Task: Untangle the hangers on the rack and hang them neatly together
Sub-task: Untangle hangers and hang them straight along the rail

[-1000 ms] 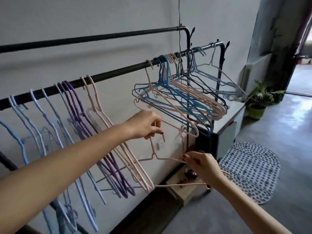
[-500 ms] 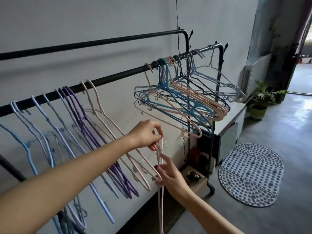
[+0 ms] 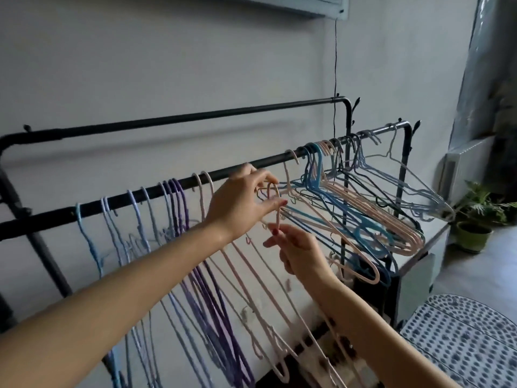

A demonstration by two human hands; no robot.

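A black rack rail [image 3: 117,198] runs from lower left to upper right. Blue hangers [image 3: 112,233], purple hangers [image 3: 179,208] and two pink hangers [image 3: 205,191] hang in order on its left part. A tangled bunch of blue, pink and dark hangers [image 3: 363,205] crowds the right end. My left hand [image 3: 240,203] pinches the hook of a loose pink hanger [image 3: 275,203] just below the rail. My right hand [image 3: 299,253] grips the same hanger's neck underneath. Its body hangs down behind my right forearm.
A second black rail [image 3: 195,119] runs higher behind, near the grey wall. A cabinet [image 3: 419,264] stands under the rack's right end, a potted plant [image 3: 475,228] beside it. A dotted mat [image 3: 464,340] lies on the floor at lower right.
Both hands have raised the pink hanger from knee height up to the rail. The right hand moved from the hanger's bottom bar to its neck. The view tilted upward.
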